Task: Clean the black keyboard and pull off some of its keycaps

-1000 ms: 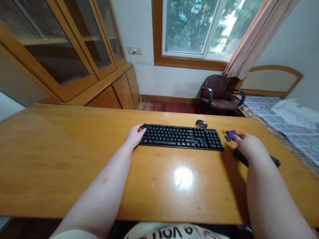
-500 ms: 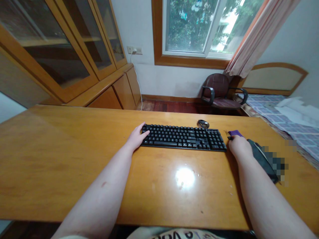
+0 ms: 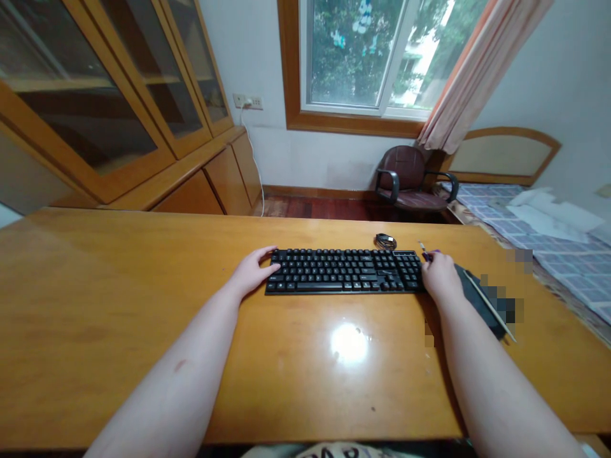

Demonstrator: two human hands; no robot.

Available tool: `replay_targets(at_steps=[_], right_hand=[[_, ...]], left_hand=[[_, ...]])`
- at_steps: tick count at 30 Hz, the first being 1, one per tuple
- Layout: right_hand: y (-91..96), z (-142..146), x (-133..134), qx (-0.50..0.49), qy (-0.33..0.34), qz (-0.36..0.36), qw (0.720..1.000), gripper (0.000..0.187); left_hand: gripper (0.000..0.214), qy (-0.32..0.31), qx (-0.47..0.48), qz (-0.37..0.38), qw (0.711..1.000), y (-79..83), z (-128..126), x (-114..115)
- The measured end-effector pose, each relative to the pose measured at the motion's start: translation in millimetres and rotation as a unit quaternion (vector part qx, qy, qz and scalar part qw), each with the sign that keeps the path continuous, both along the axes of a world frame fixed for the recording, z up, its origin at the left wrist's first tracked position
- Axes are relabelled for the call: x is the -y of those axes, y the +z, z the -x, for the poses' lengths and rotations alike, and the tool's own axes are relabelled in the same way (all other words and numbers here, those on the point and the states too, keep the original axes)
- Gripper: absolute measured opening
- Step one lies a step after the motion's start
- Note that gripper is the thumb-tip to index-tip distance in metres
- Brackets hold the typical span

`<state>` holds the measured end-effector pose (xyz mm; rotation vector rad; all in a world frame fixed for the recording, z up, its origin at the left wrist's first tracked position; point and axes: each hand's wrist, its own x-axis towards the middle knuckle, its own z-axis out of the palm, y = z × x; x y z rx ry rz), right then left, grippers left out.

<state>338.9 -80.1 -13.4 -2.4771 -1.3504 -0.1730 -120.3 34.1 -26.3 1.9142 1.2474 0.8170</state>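
A black full-size keyboard lies across the wooden desk in front of me. My left hand grips its left end, with the thumb over the edge keys and the index finger at the far corner. At the keyboard's right end, my right hand is closed around a slim pen-like tool with a pale tip; its exact kind is unclear. A bit of purple shows behind the right fingers. Beside the right wrist lies a dark flat pouch or case with a thin stick on it, partly blurred out.
A coiled black cable sits behind the keyboard near the far edge of the desk. Beyond are a brown office chair, a bed on the right and a glass-fronted cabinet on the left.
The keyboard has shifted slightly toward me and to the right over the desk, with my left hand following. My right hand has come in closer to its right end. The view has turned slightly.
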Motion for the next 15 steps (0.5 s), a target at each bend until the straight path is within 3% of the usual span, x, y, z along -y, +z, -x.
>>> replay_targets(at_steps=[5, 8, 12, 15], right_hand=[[0.6, 2.8, 5.7, -0.03, -0.044, 0.02, 0.998, 0.04], [2.9, 7.1, 10.4, -0.015, -0.042, -0.044, 0.998, 0.039], [4.1, 15.5, 15.3, 0.018, 0.039, -0.163, 0.986, 0.034], [3.8, 21.0, 18.5, 0.012, 0.105, -0.198, 0.974, 0.033]], left_hand=[[0.059, -0.008, 0.002, 0.005, 1.0, -0.4, -1.6, 1.6], [0.058, -0.001, -0.007, -0.008, 1.0, -0.9, -1.6, 3.3], [0.057, 0.013, 0.005, -0.018, 1.0, -0.6, -0.1, 9.5], [0.057, 0.02, 0.031, -0.003, 0.999, -1.4, 1.6, 15.0]])
